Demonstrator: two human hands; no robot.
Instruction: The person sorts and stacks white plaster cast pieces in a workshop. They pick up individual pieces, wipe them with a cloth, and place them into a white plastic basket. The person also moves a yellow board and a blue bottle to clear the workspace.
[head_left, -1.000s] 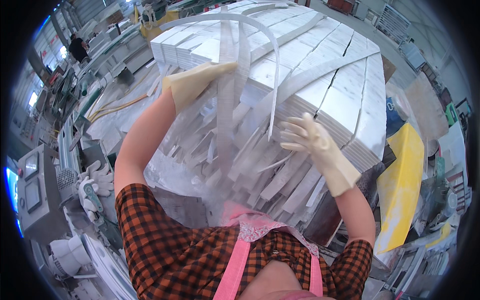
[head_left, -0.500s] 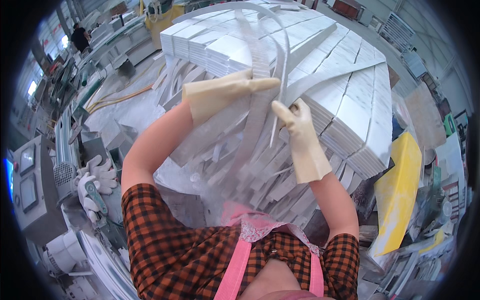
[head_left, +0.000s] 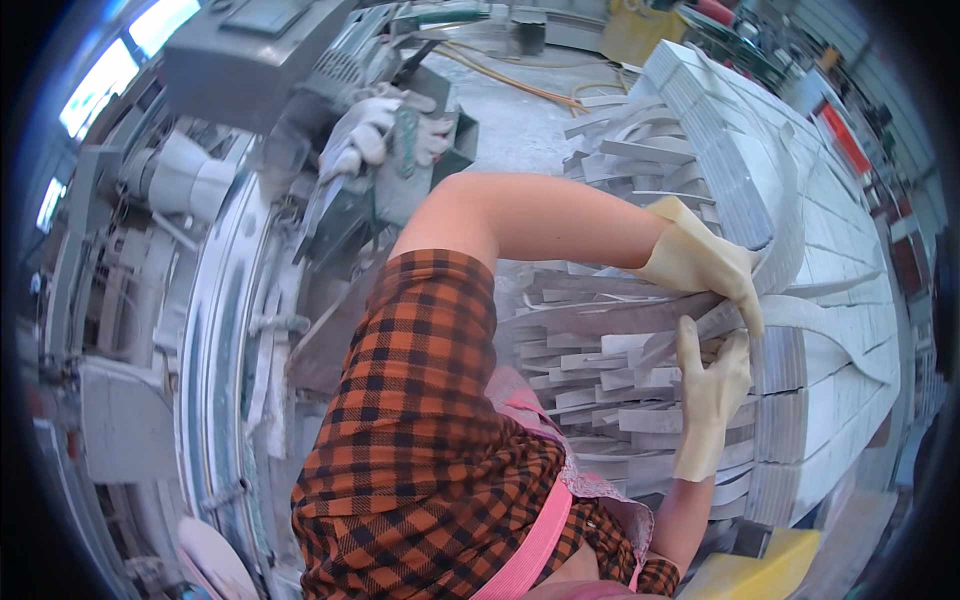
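- Since half a second ago the view has been swinging to the person's left: the grey machine (head_left: 250, 60) is now filling the upper left, and the stack of white sheets (head_left: 830, 290), earlier across the top, is now sitting at the right edge.
- The stack is lying in flat layered bundles, its edges bending with the lens toward the rim; its far side is cut off by the dark border.
- A heap of loose white strips (head_left: 600, 370) is lying in front of the stack, most of them pointing roughly left to right; the lower ones are hidden behind the checked sleeve and pink apron.
- The long white strap (head_left: 800, 310) is running with its long axis left to right across the heap, then curving up over the stack; where it ends is hard to make out.
- The left hand (head_left: 705, 265), in a pale yellow rubber glove, is reaching across from the raised bare forearm and closing on the strap from above, fingers pointing down.
- The right hand (head_left: 712, 385), gloved the same, is gripping the strap just below, fingers curled upward; the two hands are nearly touching.
- A pair of white work gloves (head_left: 375, 135) is resting on the machine, well apart from both hands.
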